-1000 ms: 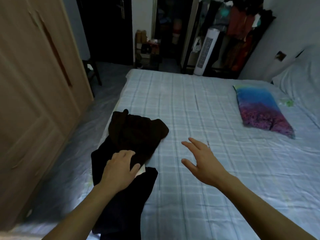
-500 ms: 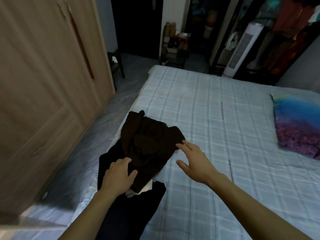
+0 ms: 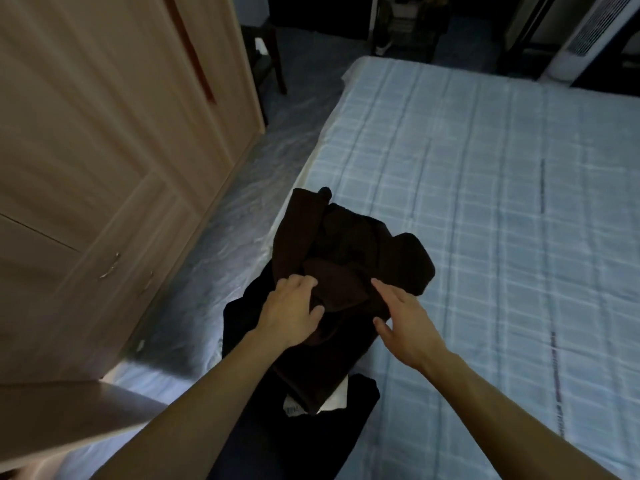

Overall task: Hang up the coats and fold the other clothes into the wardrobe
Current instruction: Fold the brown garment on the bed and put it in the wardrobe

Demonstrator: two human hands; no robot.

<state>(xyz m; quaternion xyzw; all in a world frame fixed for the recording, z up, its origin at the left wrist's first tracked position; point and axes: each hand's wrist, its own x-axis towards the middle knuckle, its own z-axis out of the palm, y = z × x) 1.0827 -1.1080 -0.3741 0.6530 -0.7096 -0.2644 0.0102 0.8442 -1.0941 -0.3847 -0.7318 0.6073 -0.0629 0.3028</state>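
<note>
gripping: left hand (image 3: 291, 315) curled into the bunched fabric of the dark brown garment (image 3: 349, 271), fingers and thumb closed on a fold near its middle
right hand (image 3: 403, 318): fingers straight and slightly apart, index tip touching the brown cloth, thumb spread below; nothing clasped
dark brown garment: crumpled in a heap at the near left edge of the bed (image 3: 485, 202), partly over the mattress side, lying on top of the black garment (image 3: 311, 438)
black garment: spread flat beneath the brown one, hanging over the bed edge toward the camera, between the two forearms
white tag or lining (image 3: 332, 400): pale patch peeking out under the lower hem of the brown heap, against the black cloth; cannot tell which garment it belongs to
bed: covered in a pale blue checked sheet, filling the right half of the view
wardrobe (image 3: 104, 150): light wood, panelled doors closed, standing to the left, well apart from the bed across a strip of floor
floor (image 3: 249, 209): covered in wrinkled pale sheeting between wardrobe and bed
white tower appliance (image 3: 588, 39): upright beyond the far right corner of the bed, slatted front, partly cut by the frame
dark chair legs (image 3: 273, 57): beyond the wardrobe's far end, dim
light: low, cloth detail hard to read
</note>
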